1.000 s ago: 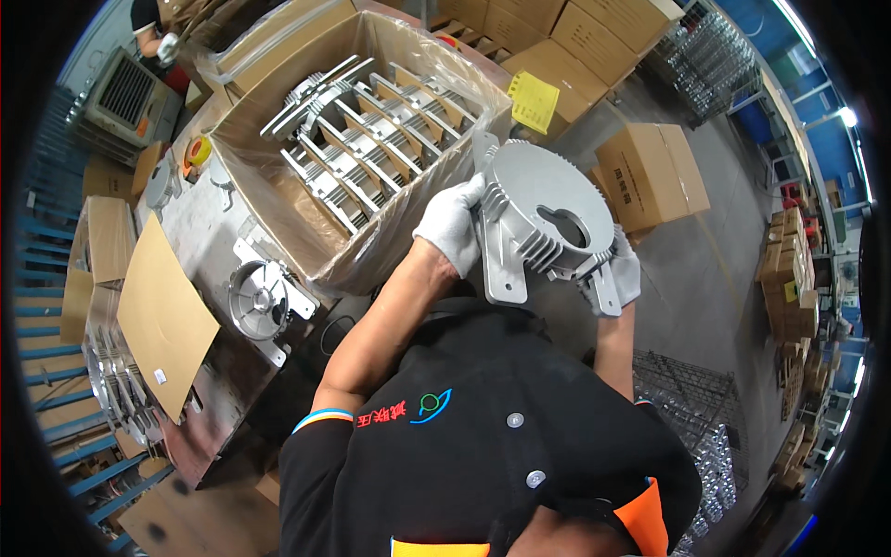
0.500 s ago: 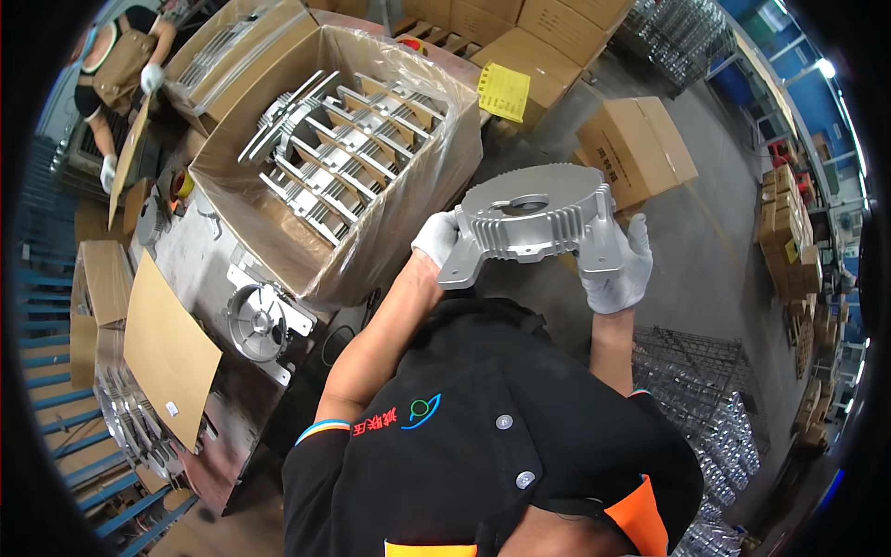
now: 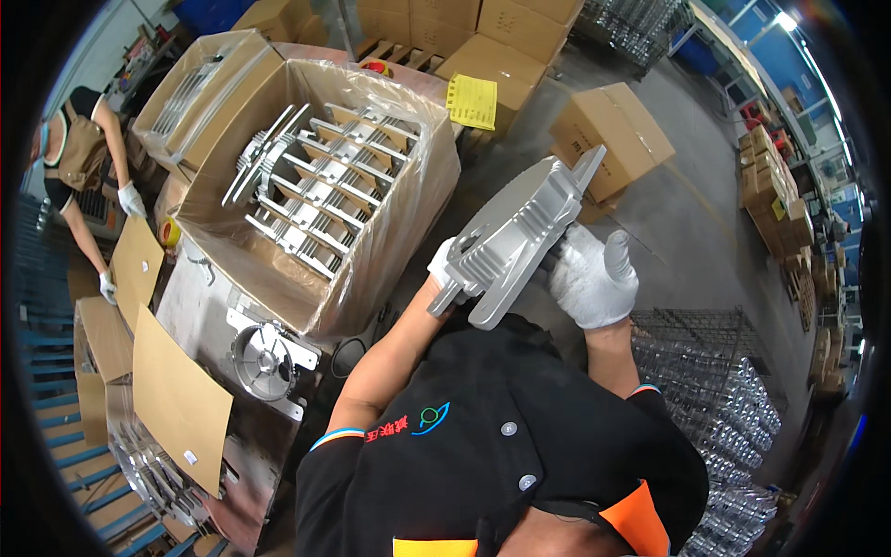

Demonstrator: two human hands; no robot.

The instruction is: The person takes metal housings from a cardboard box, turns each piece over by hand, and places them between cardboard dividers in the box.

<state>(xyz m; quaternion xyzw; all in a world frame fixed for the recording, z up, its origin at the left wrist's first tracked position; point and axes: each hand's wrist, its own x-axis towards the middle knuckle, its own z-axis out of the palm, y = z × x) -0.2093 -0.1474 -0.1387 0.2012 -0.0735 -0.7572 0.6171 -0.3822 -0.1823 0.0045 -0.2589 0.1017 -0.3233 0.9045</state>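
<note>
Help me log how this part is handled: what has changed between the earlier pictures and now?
The grey metal housing has tipped from showing its round face to nearly edge-on, one end up to the right. A co-worker has lowered a cardboard sheet toward the brown sheet on the table. Unchanged: left hand and right hand at the housing; metal parts in the lined carton.

Lamp [image 3: 787, 20] glares upper right; edges bent, black.

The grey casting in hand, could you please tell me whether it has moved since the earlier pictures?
Yes: the grey casting has tilted steeply, its right end rising in view against the brown carton behind.
</note>
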